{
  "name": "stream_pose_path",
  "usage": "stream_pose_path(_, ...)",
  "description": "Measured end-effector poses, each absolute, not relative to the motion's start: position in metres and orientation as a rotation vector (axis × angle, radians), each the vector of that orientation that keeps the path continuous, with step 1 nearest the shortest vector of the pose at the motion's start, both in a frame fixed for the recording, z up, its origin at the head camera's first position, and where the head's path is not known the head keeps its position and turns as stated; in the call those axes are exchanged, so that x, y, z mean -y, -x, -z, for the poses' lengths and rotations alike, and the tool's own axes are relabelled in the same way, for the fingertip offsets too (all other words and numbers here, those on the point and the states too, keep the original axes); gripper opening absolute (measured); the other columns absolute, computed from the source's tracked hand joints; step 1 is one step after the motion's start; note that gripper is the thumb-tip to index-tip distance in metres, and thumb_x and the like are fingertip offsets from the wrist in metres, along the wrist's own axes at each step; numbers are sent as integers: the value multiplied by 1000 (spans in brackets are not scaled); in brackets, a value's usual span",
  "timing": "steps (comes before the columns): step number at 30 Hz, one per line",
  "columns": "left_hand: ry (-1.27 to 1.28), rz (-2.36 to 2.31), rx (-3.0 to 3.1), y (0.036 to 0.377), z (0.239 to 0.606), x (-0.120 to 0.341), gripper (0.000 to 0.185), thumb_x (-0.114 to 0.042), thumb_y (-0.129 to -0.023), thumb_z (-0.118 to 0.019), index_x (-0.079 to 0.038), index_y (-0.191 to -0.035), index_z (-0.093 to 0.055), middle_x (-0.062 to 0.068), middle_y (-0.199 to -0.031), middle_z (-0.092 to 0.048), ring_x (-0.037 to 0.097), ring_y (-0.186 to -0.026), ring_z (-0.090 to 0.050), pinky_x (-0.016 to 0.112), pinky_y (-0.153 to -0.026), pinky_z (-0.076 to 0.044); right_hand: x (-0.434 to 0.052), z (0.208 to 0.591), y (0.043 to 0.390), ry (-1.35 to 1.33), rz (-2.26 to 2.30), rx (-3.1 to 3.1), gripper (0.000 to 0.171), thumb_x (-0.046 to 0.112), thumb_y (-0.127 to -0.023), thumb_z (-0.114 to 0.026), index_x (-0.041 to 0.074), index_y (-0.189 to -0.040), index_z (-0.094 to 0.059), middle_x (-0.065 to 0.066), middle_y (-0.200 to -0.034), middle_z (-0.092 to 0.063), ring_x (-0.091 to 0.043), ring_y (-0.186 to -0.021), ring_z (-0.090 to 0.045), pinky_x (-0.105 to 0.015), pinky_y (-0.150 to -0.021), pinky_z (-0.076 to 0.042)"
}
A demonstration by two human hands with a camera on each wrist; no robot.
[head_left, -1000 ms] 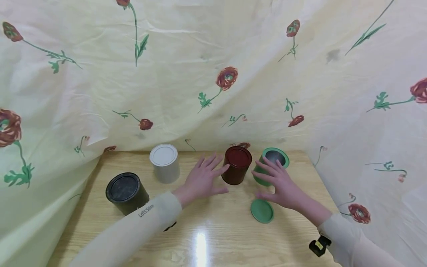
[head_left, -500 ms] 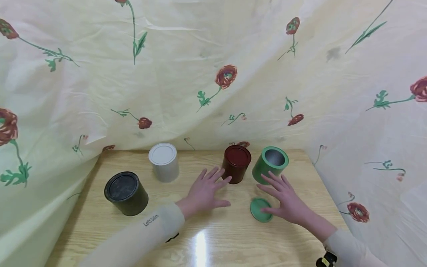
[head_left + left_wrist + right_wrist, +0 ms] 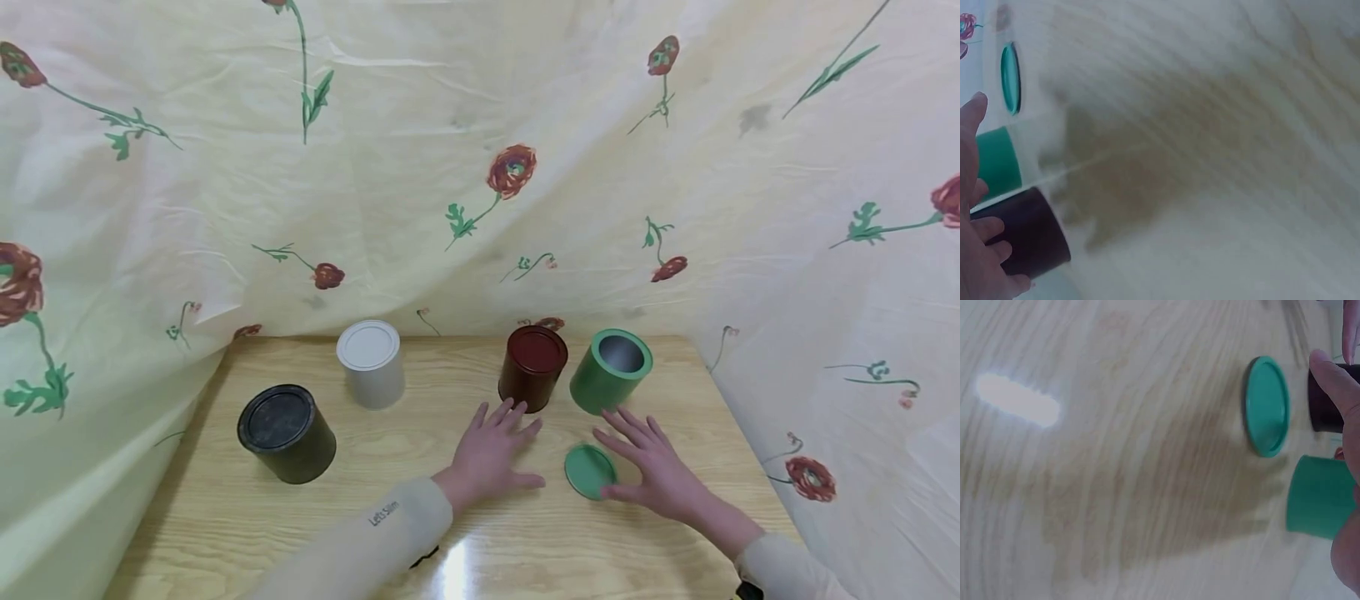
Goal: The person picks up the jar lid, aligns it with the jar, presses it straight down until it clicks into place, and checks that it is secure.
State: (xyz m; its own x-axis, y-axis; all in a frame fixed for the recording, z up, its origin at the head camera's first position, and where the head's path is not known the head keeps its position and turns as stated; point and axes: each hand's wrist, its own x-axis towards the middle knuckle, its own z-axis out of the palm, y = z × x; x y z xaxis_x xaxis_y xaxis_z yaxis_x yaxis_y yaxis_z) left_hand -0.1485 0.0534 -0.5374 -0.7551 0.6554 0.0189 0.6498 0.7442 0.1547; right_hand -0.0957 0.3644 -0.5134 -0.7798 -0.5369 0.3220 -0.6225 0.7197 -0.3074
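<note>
My left hand (image 3: 491, 457), fingers spread, hovers over the table just in front of the lidded dark red can (image 3: 534, 362); whether its fingertips touch the can cannot be told. To the right, my right hand (image 3: 654, 473) is spread in front of the green can (image 3: 606, 383), which stands without its lid and shows a grey inside. Between both hands the round green lid (image 3: 588, 471) lies flat on the wood, the right thumb above its edge. In the right wrist view, the lid (image 3: 1267, 406) lies apart from the green can (image 3: 1319, 497). Neither hand holds anything.
A white can (image 3: 372, 367) with its lid on stands at the back left. Nearer the left edge stands a lidded black can (image 3: 287, 433). Flowered cloth (image 3: 420, 167) hangs behind and along both sides of the wooden table (image 3: 300, 533).
Both hands have drawn back toward the person, the right one from in front of the green can. The left hand has also shifted right. The cans and lid have stayed put.
</note>
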Motion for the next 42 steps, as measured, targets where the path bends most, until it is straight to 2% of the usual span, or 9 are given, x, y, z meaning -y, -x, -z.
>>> stream_pose_path(3,-1074,-211,-2906,145,546,-61,90,-82,-92,-58,-33,-166,-43,5,-174,-35,27,-163,-26,58,-130,-23,-371,521,94,-912,-579,2713,86,50,-78,-91,5,-146,-64,-21,-160,-51,-17,-163,-17,-56,-132,-8)
stream_pose_path(4,-1071,-204,-2913,144,548,-63,90,-83,-92,-58,-33,-165,-43,5,-174,-35,27,-163,-26,58,-130,-23,-373,523,94,-904,-577,2716,87,51,-78,-91,5,-146,-64,-23,-158,-52,-16,-163,-17,-56,-132,-9)
stream_pose_path(10,-1061,-189,-2940,140,554,-76,90,-84,-91,-57,-33,-164,-46,5,-173,-37,27,-162,-29,57,-129,-26,-386,534,91,-868,-572,2747,89,51,-76,-92,9,-148,-63,-16,-164,-48,-27,-162,-25,-74,-124,-19)
stream_pose_path(14,-1048,-185,-2927,137,557,-85,90,-85,-90,-58,-34,-164,-46,4,-172,-37,26,-162,-28,56,-129,-26,-390,538,91,-839,-585,2780,89,47,-74,-94,7,-147,-64,-23,-159,-51,-44,-155,-35,-74,-124,-18)
stream_pose_path(17,-1036,-184,-2932,135,560,-90,91,-85,-90,-58,-34,-164,-46,4,-172,-37,26,-162,-28,55,-130,-26,-392,540,92,-818,-589,2805,88,45,-73,-95,5,-145,-65,-30,-153,-54,-53,-148,-40,-78,-120,-21)
stream_pose_path(33,-970,-165,-2926,127,563,-108,91,-85,-90,-57,-34,-164,-46,2,-172,-39,25,-161,-31,55,-129,-28,-401,558,94,-778,-615,2829,82,39,-71,-96,5,-140,-69,-33,-150,-55,-58,-142,-43,-88,-105,-28)
stream_pose_path(42,-929,-132,-2918,127,573,-113,91,-87,-90,-54,-37,-164,-44,-1,-173,-36,22,-162,-28,53,-130,-25,-397,560,96,-755,-667,2871,77,40,-75,-95,6,-139,-70,-35,-152,-53,-65,-139,-41,-89,-106,-25)
